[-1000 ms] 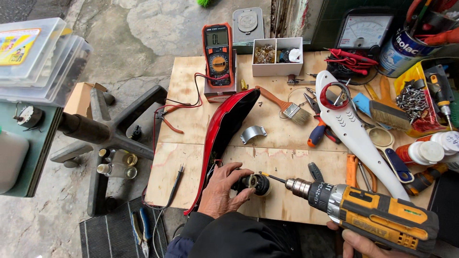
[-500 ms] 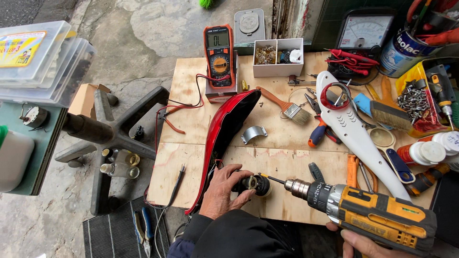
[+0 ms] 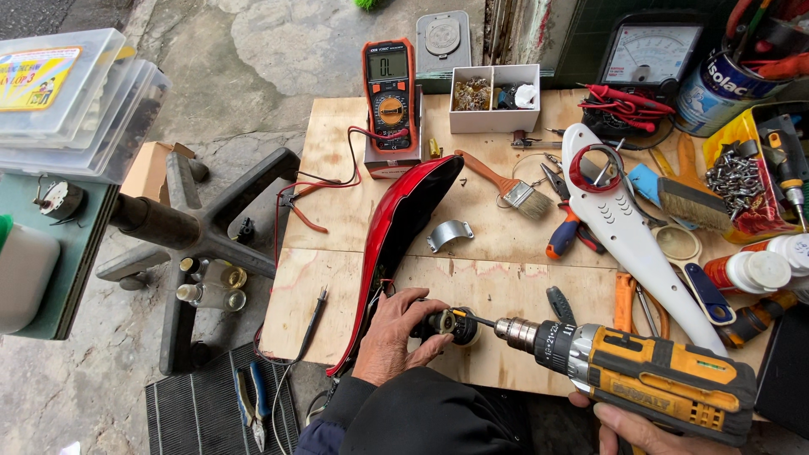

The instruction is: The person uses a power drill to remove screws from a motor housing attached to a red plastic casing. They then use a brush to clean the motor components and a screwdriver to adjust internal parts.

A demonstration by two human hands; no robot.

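Lower centre: left hand [image 3: 394, 335] pinching small round black-and-brass part [image 3: 451, 323]; right hand [image 3: 628, 421] wrapped round yellow-black cordless drill [image 3: 640, 375]. Bit tip meets the part, so driving looks mid-way; red curved plastic cover [image 3: 396, 232] lies loose alongside.

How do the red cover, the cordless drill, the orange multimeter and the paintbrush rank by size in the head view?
1. Red cover
2. Cordless drill, though it sits nearer the camera, so this is unsure
3. Orange multimeter
4. Paintbrush, much like the multimeter
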